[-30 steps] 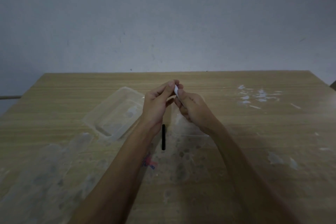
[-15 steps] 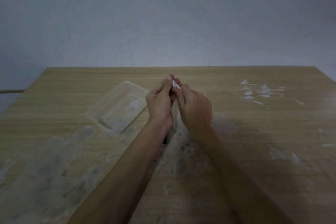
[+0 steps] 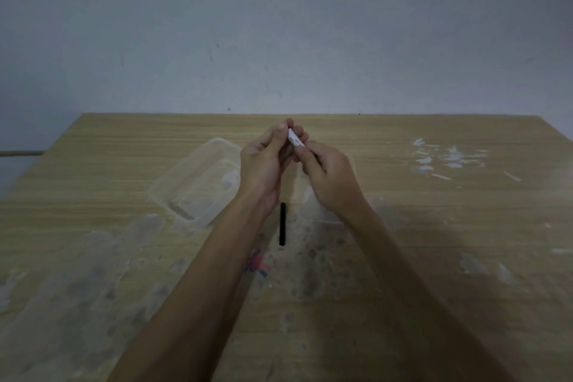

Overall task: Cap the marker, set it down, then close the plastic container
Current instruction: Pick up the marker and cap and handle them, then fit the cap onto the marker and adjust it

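Both hands meet above the table's middle and pinch a slim white marker (image 3: 294,140) between their fingertips. My left hand (image 3: 266,164) grips its far end, and my right hand (image 3: 328,174) grips its near end. Most of the marker is hidden by the fingers, so I cannot tell whether a cap is on it. A thin black stick (image 3: 282,223) lies on the wood just below my wrists. A clear plastic lid (image 3: 198,180) lies flat to the left of my left hand. The clear container (image 3: 322,218) sits mostly hidden under my right hand.
The wooden table (image 3: 434,257) carries white paint smears at the right (image 3: 446,160), greyish stains across the near left, and a small red and blue mark (image 3: 256,265) beside my left forearm. A bare grey wall stands behind the table's far edge.
Both hands kept hold of the white marker. They dipped closer together half a second ago, hiding the black stick, and have lifted slightly, so the stick shows again.
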